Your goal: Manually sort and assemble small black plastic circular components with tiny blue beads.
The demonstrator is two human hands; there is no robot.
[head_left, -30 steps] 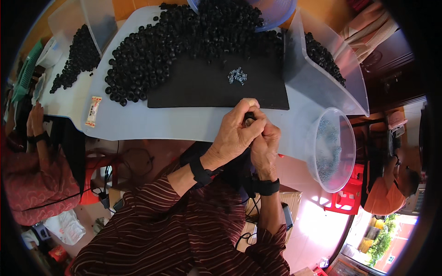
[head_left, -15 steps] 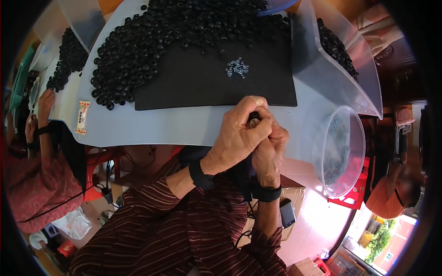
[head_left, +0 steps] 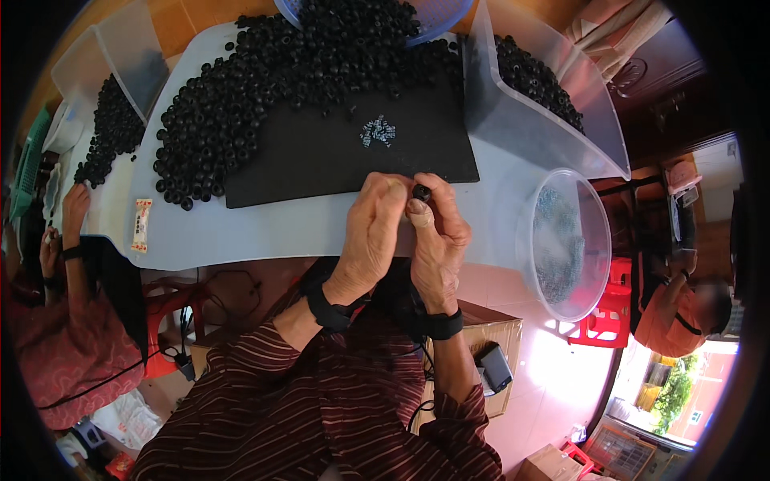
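Note:
Over the table's near edge, my right hand (head_left: 439, 252) pinches a small round black piece with a hole, like a thick bead (head_left: 421, 192), between thumb and forefinger. A tan wrap covers part of its thumb. Just left of it, my left hand (head_left: 367, 236) is closed, thumb pressed to the fingers; whatever it may hold is hidden. Beyond the hands lies a dark flat mat (head_left: 297, 164) with a small heap of pale bluish, clear bits (head_left: 378, 132). A large pile of the same black pieces (head_left: 208, 120) spreads over the mat's far and left sides.
A clear bin (head_left: 553, 140) with black pieces stands at right. Nearer is a round clear tub (head_left: 565, 248) of pale bluish bits. A blue-rimmed basin (head_left: 445, 26) sits at the back, a wrapped snack (head_left: 141, 226) at left. Co-workers (head_left: 60, 345) sit at left and far right.
My hands have drawn apart, from being clasped together, and the black bead now shows at my right fingertips. The view has shifted slightly.

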